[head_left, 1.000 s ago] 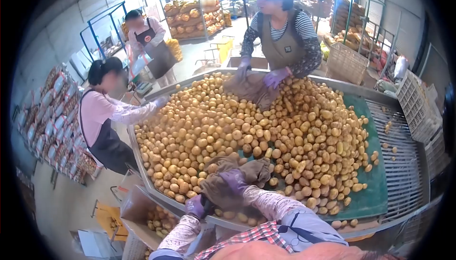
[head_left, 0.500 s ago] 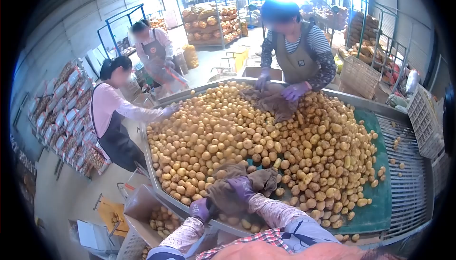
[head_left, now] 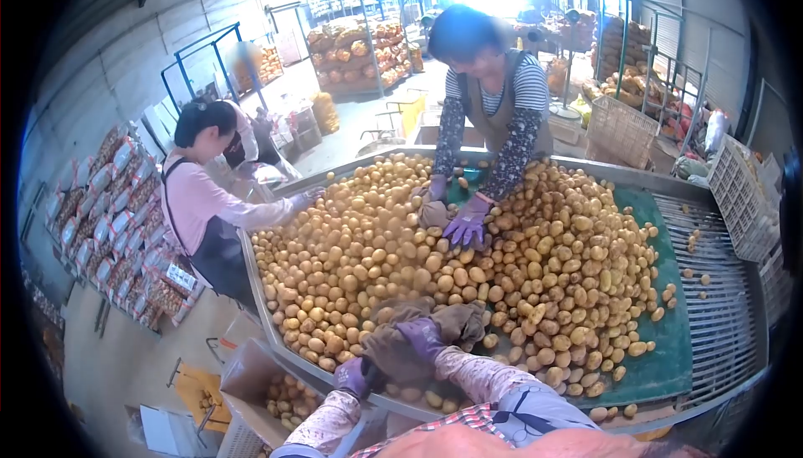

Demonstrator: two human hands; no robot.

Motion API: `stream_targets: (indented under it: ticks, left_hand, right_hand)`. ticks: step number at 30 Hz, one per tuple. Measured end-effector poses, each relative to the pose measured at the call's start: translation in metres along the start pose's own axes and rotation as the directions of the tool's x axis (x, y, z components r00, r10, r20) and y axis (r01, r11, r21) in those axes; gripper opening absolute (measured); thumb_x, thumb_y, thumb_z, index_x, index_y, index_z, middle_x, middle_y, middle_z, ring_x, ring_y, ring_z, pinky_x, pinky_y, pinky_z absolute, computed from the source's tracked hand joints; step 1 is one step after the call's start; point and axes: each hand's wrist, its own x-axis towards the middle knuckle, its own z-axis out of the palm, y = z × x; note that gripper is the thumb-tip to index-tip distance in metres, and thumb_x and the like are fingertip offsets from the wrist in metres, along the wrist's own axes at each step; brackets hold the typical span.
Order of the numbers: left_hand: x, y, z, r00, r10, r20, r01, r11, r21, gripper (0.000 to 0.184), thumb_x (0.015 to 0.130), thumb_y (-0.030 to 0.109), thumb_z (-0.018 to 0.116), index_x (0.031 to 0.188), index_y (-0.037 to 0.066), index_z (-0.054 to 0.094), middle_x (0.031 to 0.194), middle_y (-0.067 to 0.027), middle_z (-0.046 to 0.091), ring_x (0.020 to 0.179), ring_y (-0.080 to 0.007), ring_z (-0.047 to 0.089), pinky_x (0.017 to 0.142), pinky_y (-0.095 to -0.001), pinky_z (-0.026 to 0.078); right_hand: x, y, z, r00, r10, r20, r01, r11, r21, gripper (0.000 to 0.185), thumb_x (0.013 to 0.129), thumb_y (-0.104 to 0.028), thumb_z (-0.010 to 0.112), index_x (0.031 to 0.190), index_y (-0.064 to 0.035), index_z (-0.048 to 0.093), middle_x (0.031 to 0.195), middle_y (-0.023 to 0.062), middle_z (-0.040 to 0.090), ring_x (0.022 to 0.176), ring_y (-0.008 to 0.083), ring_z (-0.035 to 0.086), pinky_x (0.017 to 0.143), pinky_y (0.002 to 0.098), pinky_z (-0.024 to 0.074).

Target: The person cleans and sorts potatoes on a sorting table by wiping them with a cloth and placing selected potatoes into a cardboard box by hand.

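Both of my hands wear purple gloves at the near edge of a metal-rimmed table (head_left: 266, 307) heaped with potatoes (head_left: 577, 266). A brown cloth (head_left: 393, 353) lies bunched on the potatoes between them. My left hand (head_left: 352, 377) is closed at the cloth's near left edge, by the rim, gripping it. Across the cloth's upper part lies my right hand (head_left: 421, 337), its fingers curled into the folds. Potatoes under the cloth are hidden.
Opposite, a co-worker (head_left: 493, 98) leans over the potatoes with gloved hands; another person (head_left: 205, 199) reaches in from the left. A cardboard box (head_left: 247, 374) of potatoes stands below the near rim. Metal rollers (head_left: 711, 291) lie to the right.
The co-worker opposite has leaned forward and moved a cloth toward the middle, baring some green surface. The person in the back left has bent down. My hands stay at the brown cloth.
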Motion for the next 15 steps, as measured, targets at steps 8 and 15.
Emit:
stream_targets:
  ticks: [8,15]
  left_hand:
    - [0.004,-0.018,0.02,0.995,-0.016,-0.094,0.015,1.0,-0.01,0.046,0.081,0.056,0.057,0.093,0.014,0.069,0.088,-0.0155,0.068,0.085,-0.0367,0.064,0.075,-0.0468,0.049]
    - [-0.002,-0.005,0.004,0.999,-0.039,-0.035,0.039,0.999,-0.006,0.047,0.077,0.055,0.06,0.095,0.012,0.067,0.092,-0.0154,0.068,0.089,-0.0352,0.064,0.079,-0.0447,0.049]
  right_hand:
    - [-0.01,-0.022,-0.018,0.994,-0.007,-0.11,0.015,0.998,0.066,0.021,0.084,-0.025,0.061,0.102,-0.0141,0.063,0.094,0.0112,0.067,0.084,0.0289,0.065,0.074,0.0418,0.0504]
    - [-0.01,-0.007,-0.005,0.98,-0.091,-0.178,0.079,0.994,-0.076,0.013,0.078,-0.019,0.066,0.091,-0.0177,0.066,0.081,0.0079,0.065,0.079,0.0295,0.064,0.069,0.0414,0.05]
